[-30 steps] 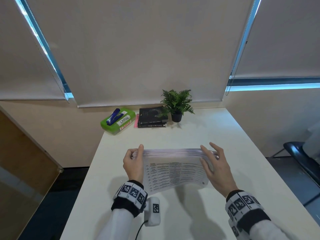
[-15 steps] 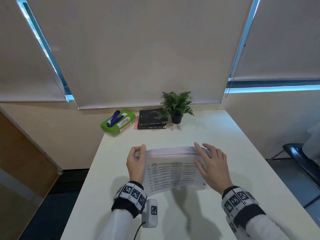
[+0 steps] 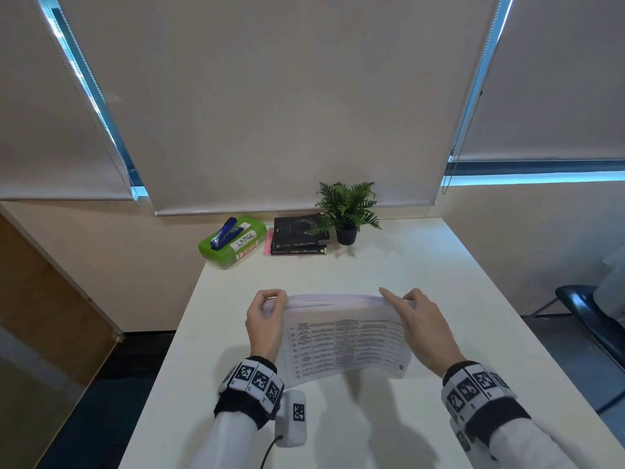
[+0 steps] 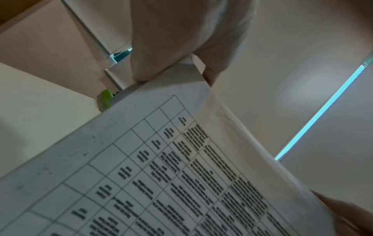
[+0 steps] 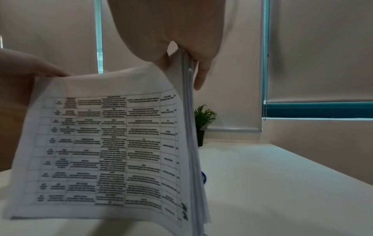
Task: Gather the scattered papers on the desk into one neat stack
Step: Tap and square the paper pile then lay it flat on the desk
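The stack of papers (image 3: 345,340) stands on edge over the middle of the bench (image 3: 422,275), its printed table facing me and the sheets bowing a little toward me. Whether the lower edge rests on the bench or hangs just above it I cannot tell, since the bottom of the sheets is blurred. My left hand (image 3: 265,324) grips the upper left corner, fingers curled over the top edge and thumb on the near face. My right hand (image 3: 421,328) holds the upper right corner, thumb on the printed side and fingers behind; the right wrist view shows the sheet edges pinched between them, roughly aligned there and fanning slightly lower down.

At the far end of the bench, well apart from the papers, sits a green box (image 3: 233,243) labelled LARGE with a blue stapler (image 3: 223,233) on top. Beside it lie two stacked dark books (image 3: 299,235), and just to their right a small potted plant (image 3: 348,211). A dark chair (image 3: 592,319) stands off to the right.
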### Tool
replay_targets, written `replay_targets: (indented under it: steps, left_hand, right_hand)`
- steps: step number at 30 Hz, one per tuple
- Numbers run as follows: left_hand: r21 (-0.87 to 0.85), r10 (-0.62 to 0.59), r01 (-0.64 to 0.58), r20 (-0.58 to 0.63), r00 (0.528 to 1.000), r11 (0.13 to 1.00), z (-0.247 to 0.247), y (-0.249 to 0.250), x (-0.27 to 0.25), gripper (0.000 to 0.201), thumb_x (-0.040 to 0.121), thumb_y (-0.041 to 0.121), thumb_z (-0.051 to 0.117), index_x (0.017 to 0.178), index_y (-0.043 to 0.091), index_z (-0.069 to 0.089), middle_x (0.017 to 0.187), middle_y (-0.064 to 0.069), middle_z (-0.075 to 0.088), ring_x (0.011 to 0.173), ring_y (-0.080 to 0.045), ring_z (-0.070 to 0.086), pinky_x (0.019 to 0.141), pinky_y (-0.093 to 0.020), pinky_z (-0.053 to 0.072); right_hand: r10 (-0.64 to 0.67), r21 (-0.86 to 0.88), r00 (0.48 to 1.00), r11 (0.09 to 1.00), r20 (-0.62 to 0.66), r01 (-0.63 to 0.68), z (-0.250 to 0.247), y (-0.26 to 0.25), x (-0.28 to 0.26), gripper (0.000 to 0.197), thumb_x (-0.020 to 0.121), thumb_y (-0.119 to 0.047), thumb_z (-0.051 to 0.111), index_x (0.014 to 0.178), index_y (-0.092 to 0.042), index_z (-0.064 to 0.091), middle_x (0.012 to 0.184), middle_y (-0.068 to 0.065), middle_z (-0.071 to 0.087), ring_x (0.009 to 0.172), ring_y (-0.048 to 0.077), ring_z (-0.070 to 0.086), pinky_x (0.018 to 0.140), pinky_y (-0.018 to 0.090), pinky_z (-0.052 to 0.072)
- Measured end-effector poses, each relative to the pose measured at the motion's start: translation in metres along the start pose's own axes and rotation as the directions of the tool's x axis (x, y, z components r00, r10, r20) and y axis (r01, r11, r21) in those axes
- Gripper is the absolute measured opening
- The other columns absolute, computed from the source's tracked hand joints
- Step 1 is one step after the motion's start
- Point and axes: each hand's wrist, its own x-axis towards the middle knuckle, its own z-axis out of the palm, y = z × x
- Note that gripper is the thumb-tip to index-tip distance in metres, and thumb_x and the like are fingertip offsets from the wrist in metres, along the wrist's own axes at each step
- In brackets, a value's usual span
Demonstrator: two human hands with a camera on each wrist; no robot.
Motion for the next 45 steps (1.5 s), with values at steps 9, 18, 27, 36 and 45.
replay_targets:
  steps: [9,18,27,36,45]
  left_hand:
    - [-0.008,-0.02,0.02,-0.015,1.0,1.0,-0.002,-0.008,-0.002,0.017,0.092,0.029,0.055,0.08,0.017,0.06,0.077,0.006,0.062,0.071,-0.012,0.055,0.062,-0.023,0.043]
    - [0.018,0.126,-0.131,0.165,0.978,0.991,-0.013,-0.013,-0.01,0.014,0.087,0.013,0.064,0.091,0.024,0.072,0.112,0.0,0.057,0.107,-0.003,0.052,0.089,-0.01,0.038]
    - [0.139,0.196,-0.252,0.327,0.924,0.958,-0.016,-0.009,0.002,0.019,0.079,0.016,0.073,0.096,0.023,0.075,0.114,0.003,0.052,0.106,0.015,0.05,0.089,-0.001,0.035]
    - [0.1,0.234,-0.272,0.289,0.928,0.957,-0.018,-0.011,0.003,0.012,0.077,0.006,0.074,0.085,0.014,0.078,0.113,0.004,0.057,0.102,0.013,0.054,0.082,0.001,0.041]
    - [0.081,0.193,-0.229,0.31,0.931,0.97,-0.018,-0.007,0.001,0.018,0.074,0.005,0.076,0.074,0.023,0.075,0.109,-0.001,0.057,0.092,0.011,0.058,0.08,0.0,0.041]
  right_hand:
    - [0.027,0.028,0.996,0.999,0.083,-0.03,0.001,-0.004,-0.004,0.073,0.085,0.005,0.05,0.146,-0.031,0.032,0.102,0.002,0.05,0.086,0.016,0.047,0.063,0.022,0.039]
    - [0.039,0.215,0.999,0.976,0.019,-0.043,0.001,0.003,-0.007,0.06,0.084,0.005,0.056,0.135,-0.027,0.051,0.092,-0.004,0.049,0.08,0.015,0.051,0.068,0.024,0.044]
    - [0.028,0.257,1.0,0.966,0.003,-0.028,0.002,0.006,-0.002,0.042,0.095,-0.008,0.047,0.133,-0.026,0.052,0.095,-0.002,0.05,0.081,0.017,0.053,0.07,0.022,0.041]
    - [0.064,0.288,0.998,0.955,0.018,-0.066,0.002,0.007,0.0,0.04,0.097,-0.012,0.044,0.133,-0.028,0.052,0.096,-0.002,0.05,0.083,0.018,0.054,0.074,0.028,0.047]
    - [0.073,0.299,0.997,0.951,0.025,-0.077,0.001,0.007,0.003,0.04,0.097,-0.012,0.044,0.133,-0.027,0.052,0.098,-0.002,0.049,0.084,0.017,0.053,0.074,0.024,0.042]
